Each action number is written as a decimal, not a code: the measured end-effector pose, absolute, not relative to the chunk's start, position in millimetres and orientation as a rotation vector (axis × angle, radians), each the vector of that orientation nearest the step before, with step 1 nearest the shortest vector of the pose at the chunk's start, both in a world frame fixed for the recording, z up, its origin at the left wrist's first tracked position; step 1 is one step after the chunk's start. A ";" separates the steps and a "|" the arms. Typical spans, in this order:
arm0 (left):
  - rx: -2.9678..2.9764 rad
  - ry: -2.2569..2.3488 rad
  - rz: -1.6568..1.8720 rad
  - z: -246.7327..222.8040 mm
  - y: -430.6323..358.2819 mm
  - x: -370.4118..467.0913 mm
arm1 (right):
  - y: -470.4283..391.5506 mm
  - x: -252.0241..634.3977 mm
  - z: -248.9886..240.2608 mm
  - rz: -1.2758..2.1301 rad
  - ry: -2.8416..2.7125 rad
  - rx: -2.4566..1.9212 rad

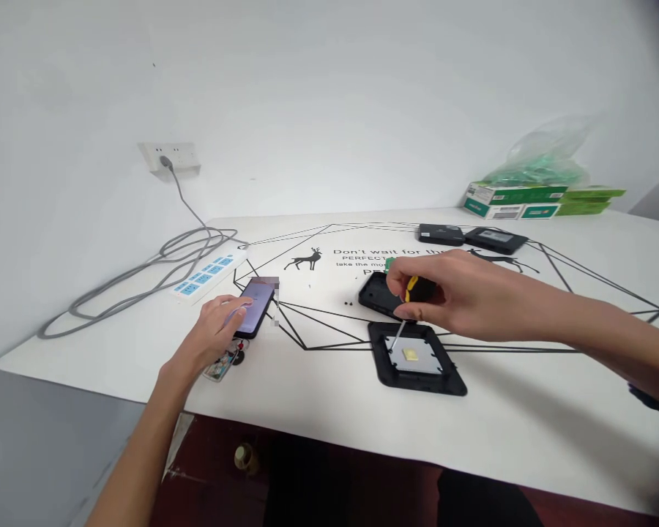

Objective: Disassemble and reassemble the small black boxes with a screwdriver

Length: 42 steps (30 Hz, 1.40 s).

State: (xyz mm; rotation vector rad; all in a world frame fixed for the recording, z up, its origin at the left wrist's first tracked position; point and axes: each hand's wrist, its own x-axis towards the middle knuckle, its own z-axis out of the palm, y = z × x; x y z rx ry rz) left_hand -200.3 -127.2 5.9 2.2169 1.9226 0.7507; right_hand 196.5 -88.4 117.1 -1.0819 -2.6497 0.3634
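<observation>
My right hand [431, 296] is closed around a yellow and black screwdriver [412, 288]. Its metal shaft slants down to the left edge of the silver plate [425, 360] inside a black square housing [384, 369]. A pale yellow pad [410, 354] sits on that plate. Behind the housing, partly covered by my right hand, lies a black cover [376, 293]. At the left, my left hand [220, 322] rests over a phone [258, 298] with a lit screen, fingers spread and touching it. A small patterned charm [218, 367] lies below the phone.
Tiny dark screws [348, 303] lie left of the black cover. A power strip [211, 274] and coiled grey cable [143, 250] are at the left. Farther back are two black devices [440, 234], green and white boxes [513, 201] and a clear plastic bag [543, 165].
</observation>
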 end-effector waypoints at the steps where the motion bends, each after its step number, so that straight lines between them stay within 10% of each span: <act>1: 2.226 1.924 0.796 7.8 -128.1 -198.8 | -87.9 198.2 116.1 0.385 -2.626 -1.096; 7: 2.252 1.866 1.107 31.5 -144.0 -170.8 | -88.2 212.1 107.8 0.344 -2.561 -1.110; 22: 2.357 1.696 0.348 29.9 -64.8 -48.4 | -91.3 198.7 116.7 0.416 -2.652 -0.955; 42: 2.217 1.623 0.658 10.0 -36.5 -20.8 | -86.3 205.4 115.5 0.518 -2.641 -0.886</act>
